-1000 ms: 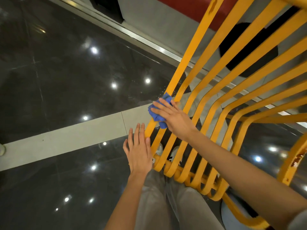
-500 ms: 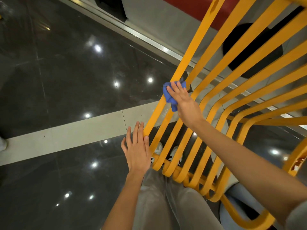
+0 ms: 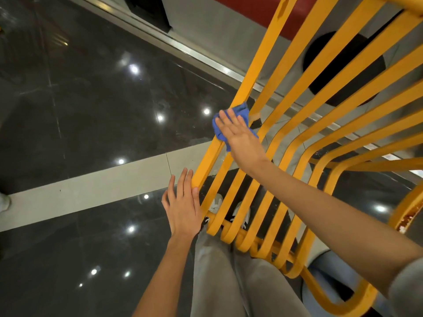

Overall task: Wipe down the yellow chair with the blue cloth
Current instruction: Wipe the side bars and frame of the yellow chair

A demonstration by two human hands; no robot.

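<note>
Right hand (image 3: 242,138) flat, pressing cloth (image 3: 239,112) on chair (image 3: 263,72) slat, frame centre; left hand (image 3: 183,207) open, steadying. Keep pressure even, follow slat.

An indoor scene lit from overhead, moderately bright. The dark polished floor (image 3: 91,110) on the left of the frame mirrors the ceiling lamps as small white glare spots, scattered from upper left to lower left; each has a soft halo. The yellow chair (image 3: 320,110) slats on the right are evenly lit and vivid, with little shadow. Wide-angle distortion bends straight lines toward the edges, most visibly at the top and right. The centre is fairly sharp; the corners, especially upper left, look softer and slightly smeared.
</note>
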